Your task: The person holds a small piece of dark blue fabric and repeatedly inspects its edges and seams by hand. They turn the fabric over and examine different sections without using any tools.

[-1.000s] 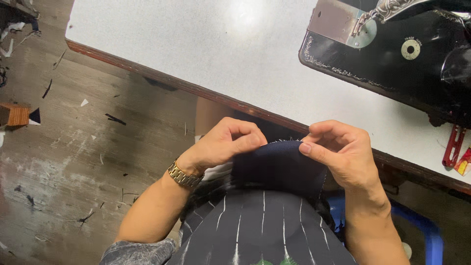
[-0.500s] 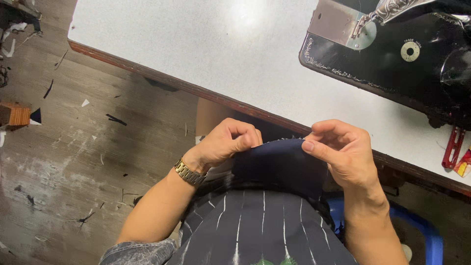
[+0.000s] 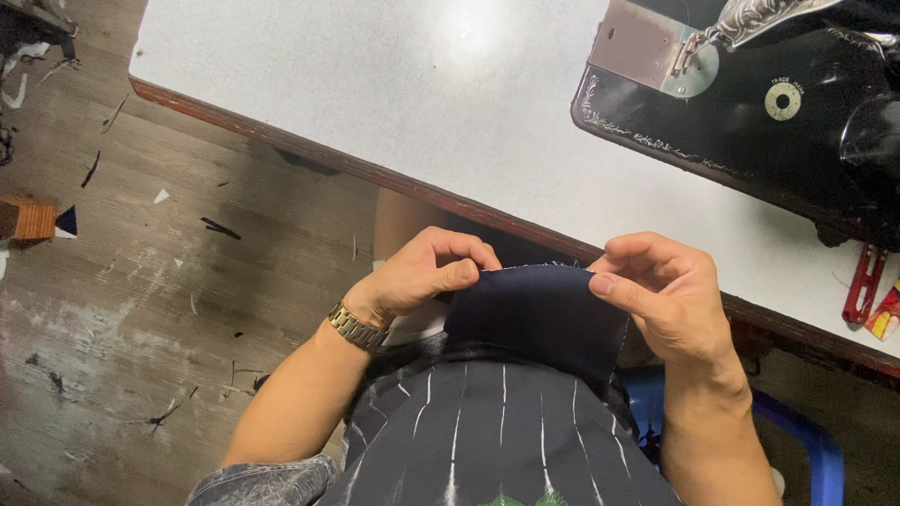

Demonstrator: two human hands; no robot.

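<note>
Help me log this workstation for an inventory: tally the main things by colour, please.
Navy: 1, the fabric piece pinched by the left hand and right hand
Black: 1, the sewing machine
White: 1, the table
Gold: 1, the wristwatch
Blue: 1, the stool
Total: 5

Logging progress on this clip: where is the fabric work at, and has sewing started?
Done: nothing sewn that shows. In hand: the left hand and right hand each pinch the top edge of a dark navy cloth piece, held over the lap below the table edge. Left: the sewing machine sits on the table with no cloth under it. Red tool lies untouched.
</note>
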